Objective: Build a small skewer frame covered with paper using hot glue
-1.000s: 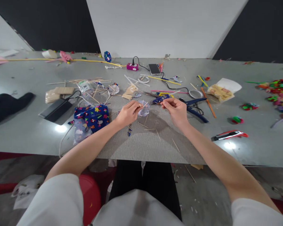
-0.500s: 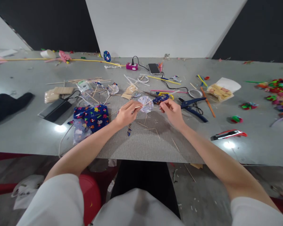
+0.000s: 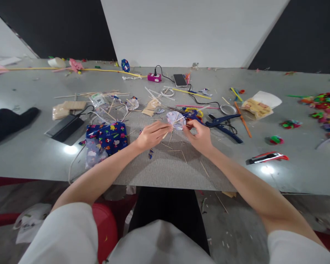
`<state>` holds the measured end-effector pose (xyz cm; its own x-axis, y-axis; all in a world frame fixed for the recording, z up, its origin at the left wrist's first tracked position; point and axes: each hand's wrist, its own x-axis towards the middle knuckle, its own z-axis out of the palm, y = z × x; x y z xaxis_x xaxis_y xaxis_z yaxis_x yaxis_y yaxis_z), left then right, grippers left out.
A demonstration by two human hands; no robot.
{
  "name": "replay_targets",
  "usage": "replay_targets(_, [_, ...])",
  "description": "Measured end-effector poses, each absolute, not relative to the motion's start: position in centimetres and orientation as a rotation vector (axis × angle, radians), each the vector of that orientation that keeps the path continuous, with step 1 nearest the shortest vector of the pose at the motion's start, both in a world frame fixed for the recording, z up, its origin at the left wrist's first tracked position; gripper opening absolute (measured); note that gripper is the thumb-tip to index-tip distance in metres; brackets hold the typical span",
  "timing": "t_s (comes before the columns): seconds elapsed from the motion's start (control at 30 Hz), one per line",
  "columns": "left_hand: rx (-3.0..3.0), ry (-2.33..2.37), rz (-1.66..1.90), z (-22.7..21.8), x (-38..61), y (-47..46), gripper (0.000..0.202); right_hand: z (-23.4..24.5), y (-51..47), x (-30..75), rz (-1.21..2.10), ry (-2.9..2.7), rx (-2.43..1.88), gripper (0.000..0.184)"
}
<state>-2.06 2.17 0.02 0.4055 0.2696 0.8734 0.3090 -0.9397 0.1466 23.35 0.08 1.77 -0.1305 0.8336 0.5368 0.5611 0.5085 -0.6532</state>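
Note:
Between my hands is a round pale lavender fabric disc point(image 3: 172, 117) with thin wooden sticks laid across it. My left hand point(image 3: 154, 135) is closed at the disc's lower left edge, fingers together, and a stick shows under its fingertips. On the other side my right hand point(image 3: 198, 136) pinches at the disc's right edge, where the ends of the thin sticks reach its fingertips. Just behind my right hand lie scissors with yellow handles point(image 3: 198, 112) and dark blue printed cloth. Blue-handled pliers or cutters point(image 3: 224, 127) rest to the right of that hand.
Loose sticks point(image 3: 183, 157) lie in front of my hands. Folded blue printed fabric point(image 3: 115, 137) and a black power bank-like box point(image 3: 67, 129) are at left. A red utility knife point(image 3: 266, 157) lies at right. Farther back are a phone point(image 3: 179, 80) and a purple plug block point(image 3: 154, 77).
The disc has shifted right and is turned toward me. My right hand has closed in on its right edge, and my left hand has moved slightly right, its fingers flatter against the disc.

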Motion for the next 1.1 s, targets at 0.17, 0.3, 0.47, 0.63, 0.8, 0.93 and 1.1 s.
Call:
replay_targets(0.17, [-2.578,-0.494,-1.576,0.25,-1.94,2.03,0.029,1.82,0.02,23.41,0.294,-1.799,-1.159,0.027])
replay_targets(0.3, [-2.602,-0.492,-1.56,0.54,-1.88,1.76,0.03,1.95,-0.2,23.37,0.248,-1.797,-1.157,0.026])
replay_targets(0.47, [-2.629,-0.481,-1.558,0.57,-1.86,1.64,0.031,2.27,-0.54,23.3,0.185,-1.862,-1.088,0.018])
replay_targets(0.63, [-2.609,-0.449,-1.555,0.64,-1.79,1.64,0.033,2.34,-0.41,23.21,0.03,-1.929,-0.975,0.011])
replay_targets(0.8, [-2.586,-0.452,-1.56,0.67,-1.72,1.65,0.029,2.19,-0.26,23.11,-0.067,-1.935,-0.922,0.009])
replay_targets(0.93, [-2.561,-0.466,-1.584,0.68,-1.68,1.59,0.029,2.03,-0.17,23.18,0.002,-1.905,-1.01,0.016])
replay_targets(1.1, [-2.583,-0.47,-1.586,0.71,-1.68,1.47,0.029,1.89,0.19,23.34,0.14,-1.874,-1.076,0.024])
